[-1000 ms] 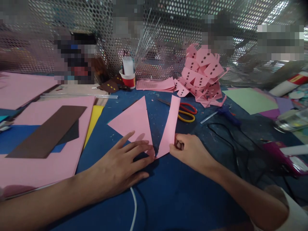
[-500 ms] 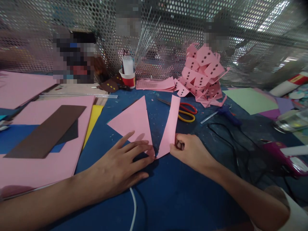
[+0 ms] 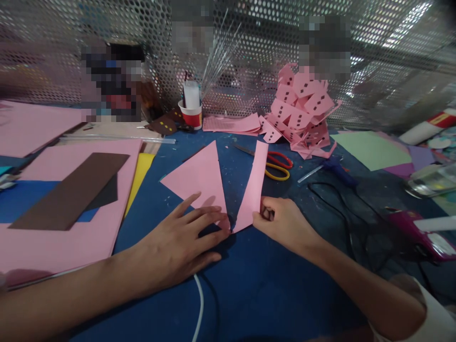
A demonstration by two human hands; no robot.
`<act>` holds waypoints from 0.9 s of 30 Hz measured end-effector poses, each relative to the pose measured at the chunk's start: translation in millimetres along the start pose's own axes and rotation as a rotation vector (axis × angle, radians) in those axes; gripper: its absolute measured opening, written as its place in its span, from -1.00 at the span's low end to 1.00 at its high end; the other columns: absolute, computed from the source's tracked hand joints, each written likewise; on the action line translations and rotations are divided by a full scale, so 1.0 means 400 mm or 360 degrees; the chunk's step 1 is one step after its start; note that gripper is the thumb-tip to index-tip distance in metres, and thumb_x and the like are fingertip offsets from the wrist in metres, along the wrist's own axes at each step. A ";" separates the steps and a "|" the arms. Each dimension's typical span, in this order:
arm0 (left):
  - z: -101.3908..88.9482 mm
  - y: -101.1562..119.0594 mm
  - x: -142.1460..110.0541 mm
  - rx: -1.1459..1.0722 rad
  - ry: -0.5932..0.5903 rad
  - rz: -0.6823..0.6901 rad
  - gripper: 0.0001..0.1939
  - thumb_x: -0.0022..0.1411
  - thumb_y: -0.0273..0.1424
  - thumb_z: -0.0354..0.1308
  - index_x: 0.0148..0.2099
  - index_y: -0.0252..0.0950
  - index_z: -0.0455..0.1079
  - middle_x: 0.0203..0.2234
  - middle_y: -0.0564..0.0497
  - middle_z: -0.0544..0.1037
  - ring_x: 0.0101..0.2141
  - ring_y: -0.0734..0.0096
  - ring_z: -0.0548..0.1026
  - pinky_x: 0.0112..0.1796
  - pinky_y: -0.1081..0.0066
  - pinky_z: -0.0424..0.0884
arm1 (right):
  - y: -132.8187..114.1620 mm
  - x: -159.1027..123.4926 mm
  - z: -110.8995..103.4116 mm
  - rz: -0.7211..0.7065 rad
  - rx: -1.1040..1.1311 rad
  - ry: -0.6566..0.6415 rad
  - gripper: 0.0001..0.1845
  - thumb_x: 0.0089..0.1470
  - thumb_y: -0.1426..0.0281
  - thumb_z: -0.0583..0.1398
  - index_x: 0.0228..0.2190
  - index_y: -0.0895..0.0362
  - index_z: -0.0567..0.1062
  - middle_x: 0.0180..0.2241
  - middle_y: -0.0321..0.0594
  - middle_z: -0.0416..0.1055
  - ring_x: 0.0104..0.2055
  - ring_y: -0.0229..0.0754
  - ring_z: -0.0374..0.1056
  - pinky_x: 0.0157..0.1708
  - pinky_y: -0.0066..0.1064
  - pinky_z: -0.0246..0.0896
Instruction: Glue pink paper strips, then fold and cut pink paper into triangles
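My left hand (image 3: 181,235) lies with fingers spread over the lower edge of a pink paper triangle (image 3: 201,175), its fingertips near the bottom right corner. To the right stands a narrower pink paper piece (image 3: 253,190), wide at the bottom and strip-like at the top. My right hand (image 3: 285,221) pinches this piece by its lower right edge. The two pieces come together at a point by my left fingertips; whether they are joined there I cannot tell. Scissors (image 3: 280,166) with red and yellow handles lie behind the narrow piece, their blades partly covered by it.
Pink sheets (image 3: 124,175) with a brown strip (image 3: 71,190) lie at left. A paper cup (image 3: 192,116) and a heap of dotted pink cut-outs (image 3: 299,109) stand at the back. A blue glue gun (image 3: 338,171) and its black cord lie right. A white cable (image 3: 199,304) runs in front.
The camera view has shifted very slightly. Both hands and both pink pieces stay in the same places relative to each other.
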State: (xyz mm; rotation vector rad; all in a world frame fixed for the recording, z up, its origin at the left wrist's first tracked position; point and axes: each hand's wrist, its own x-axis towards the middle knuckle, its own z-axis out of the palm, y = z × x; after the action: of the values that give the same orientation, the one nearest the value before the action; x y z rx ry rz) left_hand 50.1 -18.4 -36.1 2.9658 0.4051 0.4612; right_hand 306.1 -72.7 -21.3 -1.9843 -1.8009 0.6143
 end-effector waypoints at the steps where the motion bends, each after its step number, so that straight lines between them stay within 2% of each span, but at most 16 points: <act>1: 0.000 0.001 0.000 -0.0001 0.0003 0.0002 -0.67 0.38 -0.23 0.16 0.16 -0.13 0.43 0.14 -0.06 0.50 0.20 0.10 0.41 0.36 -0.11 -0.09 | 0.001 -0.001 0.000 -0.0001 0.0001 0.0000 -0.74 0.02 0.38 0.18 -0.63 0.10 0.26 -0.64 -0.38 0.23 -0.57 -0.32 0.10 -0.50 -0.43 -0.06; 27: -0.003 0.005 -0.001 -0.0031 0.0002 -0.0025 -0.68 0.41 -0.23 0.13 0.15 -0.11 0.44 0.16 -0.03 0.49 0.23 0.12 0.37 0.37 -0.10 -0.10 | 0.017 -0.001 -0.004 0.0004 0.0234 -0.0016 -0.77 0.08 0.34 0.18 -0.57 0.11 0.36 -0.61 -0.39 0.20 -0.55 -0.32 0.12 -0.55 -0.45 -0.06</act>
State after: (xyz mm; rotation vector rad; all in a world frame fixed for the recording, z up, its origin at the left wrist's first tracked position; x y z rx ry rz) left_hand 50.0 -20.1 -34.6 2.9416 0.4210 0.4627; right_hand 312.5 -73.8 -23.7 -1.8893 -1.7072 0.7367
